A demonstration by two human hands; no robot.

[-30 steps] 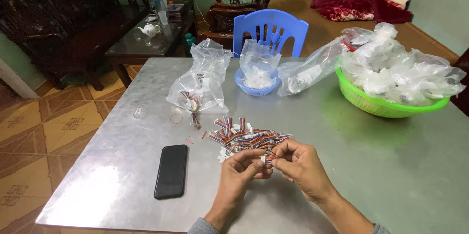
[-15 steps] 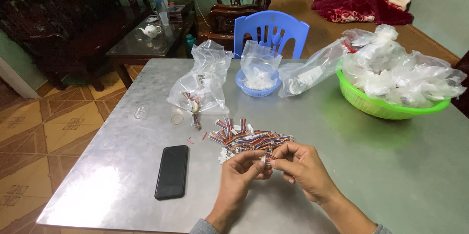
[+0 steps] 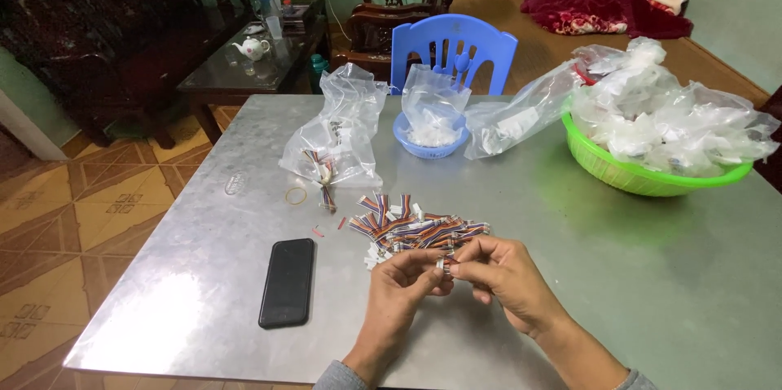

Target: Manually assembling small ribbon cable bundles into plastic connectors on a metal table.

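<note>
The left hand (image 3: pixel 405 280) and right hand (image 3: pixel 497 272) meet fingertip to fingertip over the near half of the desk (image 3: pixel 570 219), both pinched closed on one small wire connector (image 3: pixel 445 263). The pile of striped wire connectors (image 3: pixel 415 229) lies just beyond the hands.

Risk: the pinched part is small; a loose grip would likely drop it into the pile, where it is hard to tell apart. A wide elbow sweep could push the black phone (image 3: pixel 287 282) toward the near left edge.

Clearance: open surface lies right of the hands. The green basket (image 3: pixel 627 174) of bags sits near the far right edge.
</note>
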